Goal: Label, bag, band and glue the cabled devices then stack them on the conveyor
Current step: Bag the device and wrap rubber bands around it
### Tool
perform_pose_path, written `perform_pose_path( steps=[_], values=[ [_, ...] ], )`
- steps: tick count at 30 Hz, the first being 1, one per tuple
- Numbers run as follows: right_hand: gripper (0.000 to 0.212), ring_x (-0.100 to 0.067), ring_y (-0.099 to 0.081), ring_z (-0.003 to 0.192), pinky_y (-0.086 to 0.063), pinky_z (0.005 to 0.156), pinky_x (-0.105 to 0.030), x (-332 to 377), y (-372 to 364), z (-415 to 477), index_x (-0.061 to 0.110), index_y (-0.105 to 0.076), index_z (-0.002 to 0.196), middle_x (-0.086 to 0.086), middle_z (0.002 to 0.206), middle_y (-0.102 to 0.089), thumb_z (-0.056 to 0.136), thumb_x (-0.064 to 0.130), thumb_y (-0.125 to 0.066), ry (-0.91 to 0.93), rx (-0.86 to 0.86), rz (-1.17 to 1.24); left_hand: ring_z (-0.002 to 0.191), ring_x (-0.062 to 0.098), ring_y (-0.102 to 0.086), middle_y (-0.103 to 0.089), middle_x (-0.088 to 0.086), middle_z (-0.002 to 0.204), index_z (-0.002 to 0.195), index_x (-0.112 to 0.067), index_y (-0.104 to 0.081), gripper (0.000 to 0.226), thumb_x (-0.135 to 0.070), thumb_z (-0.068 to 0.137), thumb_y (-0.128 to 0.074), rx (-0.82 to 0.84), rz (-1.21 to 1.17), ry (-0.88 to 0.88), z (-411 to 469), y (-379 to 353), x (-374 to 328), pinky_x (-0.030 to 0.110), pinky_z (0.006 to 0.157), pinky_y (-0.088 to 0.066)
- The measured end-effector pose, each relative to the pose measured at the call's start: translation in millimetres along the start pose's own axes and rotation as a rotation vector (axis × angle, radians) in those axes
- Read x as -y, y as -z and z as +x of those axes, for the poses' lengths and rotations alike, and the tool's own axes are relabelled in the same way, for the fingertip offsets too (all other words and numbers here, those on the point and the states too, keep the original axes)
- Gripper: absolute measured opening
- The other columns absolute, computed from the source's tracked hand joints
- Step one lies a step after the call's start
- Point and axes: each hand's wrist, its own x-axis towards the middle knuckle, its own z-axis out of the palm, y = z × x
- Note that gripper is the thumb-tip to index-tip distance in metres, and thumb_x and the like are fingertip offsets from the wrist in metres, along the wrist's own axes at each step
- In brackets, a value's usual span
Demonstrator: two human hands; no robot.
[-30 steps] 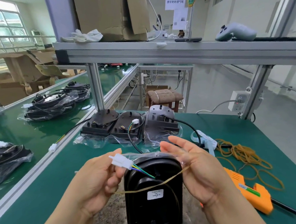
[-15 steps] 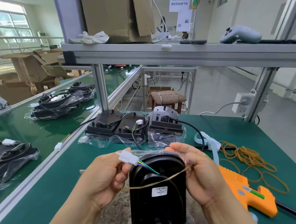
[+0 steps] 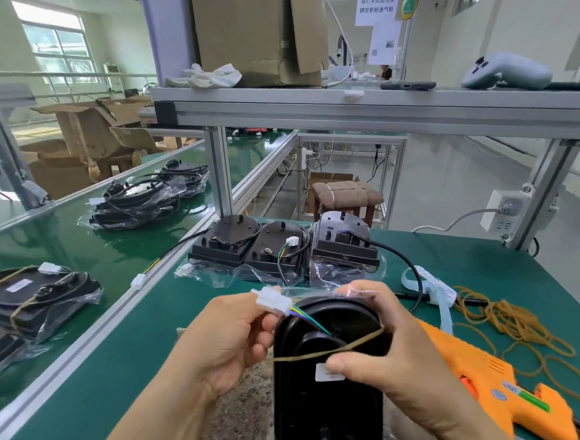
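I hold one labelled device, upright in its bag: my right hand grips its top with one rubber band stretched across it. My left hand pinches its white connector, so I judge banding is half done, with glue and stacking left. Right of the device, one glue gun and a heap of loose bands lie on the tabletop; beyond it three waiting devices; far left of it, two finished clusters sit on the conveyor.
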Motion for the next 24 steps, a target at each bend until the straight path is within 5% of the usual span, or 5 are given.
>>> perform_pose_path(
  steps=[5, 8, 11, 16, 24],
  values=[
    [0.056, -0.002, -0.066, 0.105, -0.049, 0.085, -0.013, 3, -2, 1, 0.047, -0.062, 0.106, 0.016, 0.11, -0.07, 0.054, 0.04, -0.082, 0.002, -0.02, -0.044, 0.038, 0.011, -0.048, -0.059, 0.002, 0.052, 0.072, 0.002, -0.072, 0.019, -0.002, 0.088, -0.064, -0.12, 0.285, -0.183, 4, 7, -6, 0.017, 0.038, -0.039],
    [0.054, -0.004, -0.065, 0.108, -0.049, 0.087, -0.019, 5, -2, 1, 0.045, -0.062, 0.107, 0.015, 0.112, -0.07, 0.056, 0.039, -0.081, 0.003, -0.022, -0.046, 0.038, 0.011, -0.042, -0.051, 0.003, 0.047, 0.056, -0.009, -0.069, 0.034, -0.003, 0.089, -0.064, -0.127, 0.42, -0.202, 5, 10, -2, 0.017, 0.039, -0.033],
    [0.054, -0.004, -0.066, 0.107, -0.05, 0.087, -0.018, 3, -4, 2, 0.047, -0.062, 0.106, 0.015, 0.111, -0.07, 0.056, 0.039, -0.081, -0.007, -0.028, -0.046, 0.038, 0.01, -0.033, -0.045, 0.0, 0.045, 0.04, -0.018, -0.057, 0.051, -0.004, 0.089, -0.061, -0.128, 0.419, -0.181, 8, 11, 2, 0.016, 0.039, -0.027],
    [0.054, -0.002, -0.066, 0.102, -0.048, 0.083, -0.008, -1, -7, 2, 0.048, -0.063, 0.103, 0.017, 0.107, -0.071, 0.052, 0.038, -0.08, 0.003, -0.082, -0.02, 0.039, 0.011, -0.029, -0.04, -0.001, 0.044, 0.044, -0.018, -0.044, 0.047, -0.002, 0.086, -0.059, -0.083, 0.399, -0.16, 10, 4, 10, 0.018, 0.041, -0.021],
    [0.052, -0.003, -0.069, 0.096, -0.051, 0.078, -0.011, -8, -6, 2, 0.049, -0.064, 0.098, 0.014, 0.103, -0.073, 0.051, 0.037, -0.082, -0.008, -0.105, 0.004, 0.049, 0.014, -0.037, -0.049, 0.001, 0.055, 0.051, -0.019, -0.059, 0.039, -0.021, 0.09, -0.059, -0.167, 0.434, -0.15, 17, 15, 20, 0.026, 0.051, -0.031]
  ],
)
